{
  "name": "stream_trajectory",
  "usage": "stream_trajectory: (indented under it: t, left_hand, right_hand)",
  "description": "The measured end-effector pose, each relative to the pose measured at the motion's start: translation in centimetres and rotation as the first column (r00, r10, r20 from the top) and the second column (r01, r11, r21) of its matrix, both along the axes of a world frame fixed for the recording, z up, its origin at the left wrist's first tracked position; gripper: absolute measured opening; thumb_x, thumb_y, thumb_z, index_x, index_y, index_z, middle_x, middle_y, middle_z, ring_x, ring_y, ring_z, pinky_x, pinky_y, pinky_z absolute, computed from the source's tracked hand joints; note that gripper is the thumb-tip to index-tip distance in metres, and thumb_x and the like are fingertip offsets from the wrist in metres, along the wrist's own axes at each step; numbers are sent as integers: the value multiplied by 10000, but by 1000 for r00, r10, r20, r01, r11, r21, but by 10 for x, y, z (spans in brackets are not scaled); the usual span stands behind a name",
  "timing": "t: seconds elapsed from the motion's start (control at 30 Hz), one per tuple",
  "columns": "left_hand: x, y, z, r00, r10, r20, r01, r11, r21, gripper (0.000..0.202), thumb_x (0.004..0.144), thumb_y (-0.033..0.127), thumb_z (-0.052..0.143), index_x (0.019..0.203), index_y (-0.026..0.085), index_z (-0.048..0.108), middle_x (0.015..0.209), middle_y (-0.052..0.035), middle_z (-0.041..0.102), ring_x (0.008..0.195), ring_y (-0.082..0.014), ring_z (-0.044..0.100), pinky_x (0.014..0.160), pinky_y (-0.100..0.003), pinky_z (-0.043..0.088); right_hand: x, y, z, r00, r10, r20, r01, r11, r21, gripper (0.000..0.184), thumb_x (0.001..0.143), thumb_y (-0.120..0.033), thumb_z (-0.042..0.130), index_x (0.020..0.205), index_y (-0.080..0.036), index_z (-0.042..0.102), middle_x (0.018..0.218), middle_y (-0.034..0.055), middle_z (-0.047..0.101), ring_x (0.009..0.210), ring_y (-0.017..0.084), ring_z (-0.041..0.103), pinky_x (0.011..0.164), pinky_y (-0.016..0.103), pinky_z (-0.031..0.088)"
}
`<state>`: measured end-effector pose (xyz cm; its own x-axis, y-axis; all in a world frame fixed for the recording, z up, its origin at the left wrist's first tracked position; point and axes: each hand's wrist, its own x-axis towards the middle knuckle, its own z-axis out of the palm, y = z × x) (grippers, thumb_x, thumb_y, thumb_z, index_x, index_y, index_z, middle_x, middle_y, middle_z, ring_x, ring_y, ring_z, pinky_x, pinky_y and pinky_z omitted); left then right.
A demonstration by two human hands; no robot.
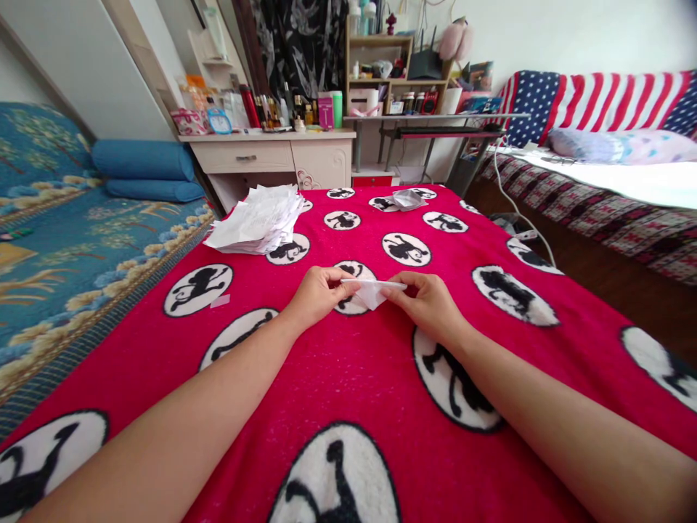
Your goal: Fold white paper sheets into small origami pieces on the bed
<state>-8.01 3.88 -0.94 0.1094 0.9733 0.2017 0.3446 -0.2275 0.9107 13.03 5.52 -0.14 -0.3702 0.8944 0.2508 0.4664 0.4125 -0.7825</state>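
Observation:
A small piece of folded white paper (372, 295) is held up over the middle of the red blanket (327, 363). Its top edge makes a straight band, and a pointed part hangs below. My left hand (320, 293) pinches the left end between thumb and fingers. At the right end, my right hand (423, 301) grips it the same way. Farther off to the left lies a messy stack of white paper sheets (258, 218). Beyond my hands, toward the far edge, a greyish folded paper piece (408, 199) rests on the blanket.
A small pale scrap (220, 301) lies left of my hands. Behind the blanket stand a cream dresser (261, 156) with bottles and a desk (435, 120) with shelves. A blue-covered sofa (98, 247) flanks the left; a bed (610, 174) is at the right.

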Motion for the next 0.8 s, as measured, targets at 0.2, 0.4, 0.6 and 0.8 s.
stream_trajectory:
  t: [0.2, 0.4, 0.6, 0.8]
  left_hand:
    - [1, -2, 4, 998, 25, 52, -23, 999, -37, 286, 768, 375, 622, 694, 111, 701, 599, -37, 658, 524, -101, 541, 502, -199, 403]
    - [5, -2, 5, 984, 16, 176, 9, 990, -138, 391, 781, 467, 596, 618, 113, 627, 569, -51, 641, 490, -100, 537, 487, -209, 424]
    - [8, -5, 6, 997, 57, 61, -56, 998, -30, 448, 836, 519, 525, 650, 121, 614, 537, -27, 608, 478, -97, 540, 467, -194, 414]
    - [6, -6, 4, 982, 151, 114, -154, 988, 18, 457, 868, 503, 492, 632, 126, 594, 506, -9, 568, 445, -81, 508, 453, -179, 395]
  right_hand:
    - [-3, -2, 6, 963, 4, -268, -67, 971, -228, 300, 762, -409, 609, 588, -165, 615, 524, -7, 533, 513, 112, 442, 514, 250, 317]
    - [-8, -2, 6, 905, -87, -416, -80, 927, -367, 323, 727, -418, 650, 539, -167, 568, 476, 1, 537, 444, 100, 440, 467, 239, 325]
    - [-7, 0, 5, 893, -120, -434, -43, 937, -347, 352, 770, -400, 604, 516, -161, 553, 451, -3, 525, 424, 84, 426, 447, 224, 318]
    - [-6, 3, 6, 849, -204, -488, -25, 906, -422, 351, 748, -356, 592, 467, -167, 498, 386, -28, 452, 358, 66, 381, 382, 206, 292]
